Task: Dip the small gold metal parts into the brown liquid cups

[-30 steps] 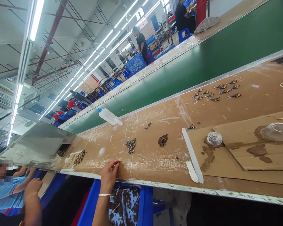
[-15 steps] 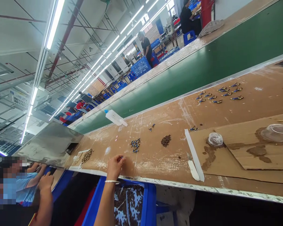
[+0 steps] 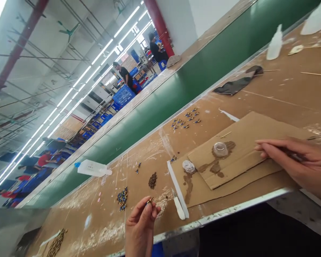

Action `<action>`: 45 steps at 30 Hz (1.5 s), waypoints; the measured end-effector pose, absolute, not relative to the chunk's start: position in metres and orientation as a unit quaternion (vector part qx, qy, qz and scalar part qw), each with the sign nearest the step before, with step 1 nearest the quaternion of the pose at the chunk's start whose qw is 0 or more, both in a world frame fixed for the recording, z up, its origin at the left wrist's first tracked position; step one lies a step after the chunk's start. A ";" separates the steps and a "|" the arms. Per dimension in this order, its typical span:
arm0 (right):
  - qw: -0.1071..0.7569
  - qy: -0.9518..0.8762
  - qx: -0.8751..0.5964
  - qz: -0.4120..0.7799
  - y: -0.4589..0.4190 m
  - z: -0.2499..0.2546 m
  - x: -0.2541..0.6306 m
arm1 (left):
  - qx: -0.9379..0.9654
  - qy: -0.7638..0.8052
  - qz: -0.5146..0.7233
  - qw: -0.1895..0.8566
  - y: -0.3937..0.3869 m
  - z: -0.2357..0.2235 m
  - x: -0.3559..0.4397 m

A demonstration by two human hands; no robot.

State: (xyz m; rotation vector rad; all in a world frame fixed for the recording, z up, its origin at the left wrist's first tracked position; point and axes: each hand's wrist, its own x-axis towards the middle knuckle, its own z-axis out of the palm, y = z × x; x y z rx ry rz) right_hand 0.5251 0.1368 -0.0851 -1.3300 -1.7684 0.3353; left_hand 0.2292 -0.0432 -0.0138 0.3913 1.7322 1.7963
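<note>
My left hand (image 3: 142,223), at the table's near edge, pinches a small gold-and-blue metal piece (image 3: 149,202) between thumb and fingertips. To its left is a pile of similar blue-and-gold pieces (image 3: 122,198). Small brown round bits (image 3: 152,180) form a heap just beyond the fingers. At the right, above the cardboard sheet (image 3: 246,139), my right hand (image 3: 291,159) has its fingers pressed together. What they hold, if anything, cannot be made out; a thin dark tip shows behind the hand. A small clear round cup (image 3: 220,149) sits on the cardboard in a wet stain.
A crumpled clear cup (image 3: 188,166), white strip (image 3: 178,189) and white-handled tool (image 3: 179,207) lie left of the cardboard. More pieces (image 3: 186,119) lie in rows beyond. Bottles (image 3: 93,168) and a dark cloth (image 3: 238,84) line the green belt (image 3: 149,110). People work across the room.
The view has swung right. My left hand has risen from the tabletop, with the small piece now visible in its fingers. My right hand has come into view at the right.
</note>
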 end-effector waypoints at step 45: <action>0.619 -0.676 -0.347 0.199 0.149 -0.076 0.531 | 0.534 0.744 0.401 0.017 0.076 0.009 0.311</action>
